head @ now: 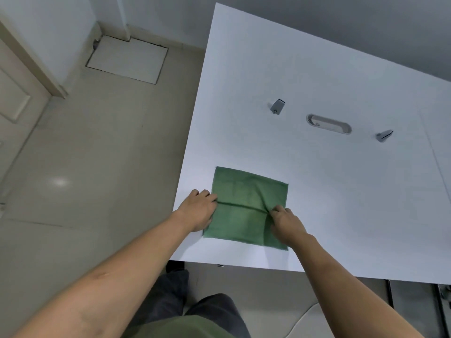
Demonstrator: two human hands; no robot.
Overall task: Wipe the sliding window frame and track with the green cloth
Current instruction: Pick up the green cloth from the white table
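The green cloth (246, 206) lies spread on the white table (317, 179) near its front left corner, with a crease running across its middle. My left hand (199, 209) pinches the cloth's left edge at the crease. At the right end of the crease, my right hand (285, 222) pinches the fabric and covers part of the cloth's lower right area. No window frame or track is in view.
A grey oval cable slot (328, 124) sits in the tabletop farther back, with a small metal clip (277, 106) to its left and another (384, 136) to its right. Tiled floor (97, 154) lies left of the table. A door (14, 93) stands at far left.
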